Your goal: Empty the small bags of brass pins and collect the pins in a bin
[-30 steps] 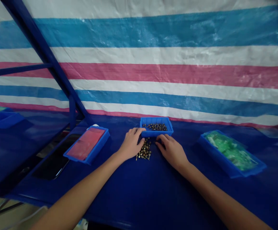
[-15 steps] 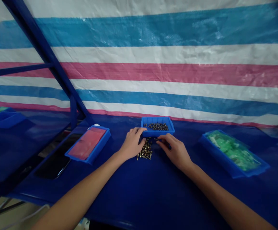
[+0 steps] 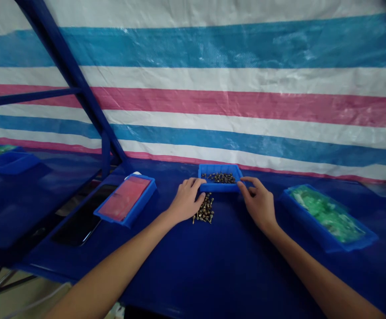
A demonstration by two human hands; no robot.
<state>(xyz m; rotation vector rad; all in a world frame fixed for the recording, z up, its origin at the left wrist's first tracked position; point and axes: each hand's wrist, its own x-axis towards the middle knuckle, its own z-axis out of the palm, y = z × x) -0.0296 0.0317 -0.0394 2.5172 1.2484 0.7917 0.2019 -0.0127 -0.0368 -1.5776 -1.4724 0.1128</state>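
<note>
A small blue bin holding dark brass-coloured screws stands near the back of the table. In front of it lies a loose pile of similar screws. My left hand is open at the bin's left front corner, fingertips against the rim and thumb apart beside the pile. At the opposite front corner, my right hand has its thumb and index finger closed on the bin's edge. Its other fingers are curled, and no screw shows in it.
On the left sits a blue bin with a pink-red top, beside a dark phone-like slab. A blue bin of green packets stands at right. A blue metal frame rises at left before a striped sheet.
My right hand has moved from beside the pile up and right to the bin's right corner. My left hand keeps its place at the bin. The whole view has shifted slightly.
</note>
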